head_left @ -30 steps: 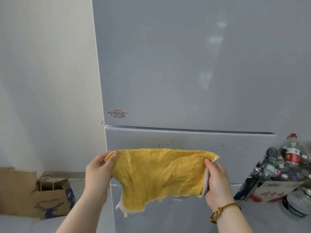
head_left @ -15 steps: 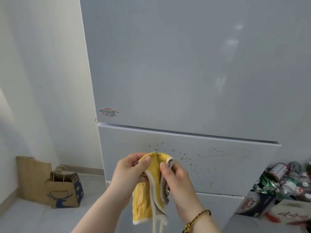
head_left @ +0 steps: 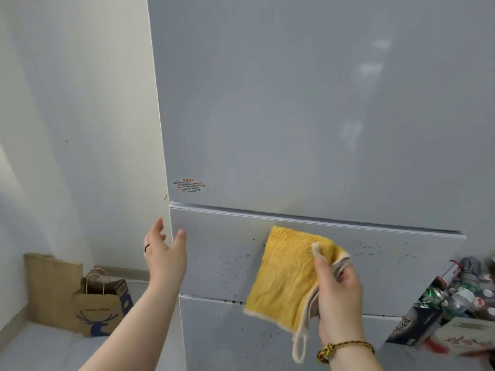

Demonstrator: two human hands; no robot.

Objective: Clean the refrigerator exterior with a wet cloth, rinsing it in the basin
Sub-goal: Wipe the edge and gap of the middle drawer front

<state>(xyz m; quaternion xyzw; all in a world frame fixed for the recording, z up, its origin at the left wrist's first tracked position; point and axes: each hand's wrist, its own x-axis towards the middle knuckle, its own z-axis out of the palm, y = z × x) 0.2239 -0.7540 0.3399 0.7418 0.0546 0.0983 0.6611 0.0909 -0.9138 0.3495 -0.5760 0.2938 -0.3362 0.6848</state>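
The right hand [head_left: 338,293] grips the folded cloth [head_left: 289,277] by one edge, seemingly to offer a flat pad to the speckled drawer front [head_left: 222,253] of the glossy fridge [head_left: 294,103], under the door seam; the cloth is fluffy yellow, beige-hemmed, looped; the left hand [head_left: 164,253] hangs open, empty, at the left edge.

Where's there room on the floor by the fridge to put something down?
On the left: bare floor between the paper bags and the refrigerator. The right is crowded: a heap of bottles and cans and a box.
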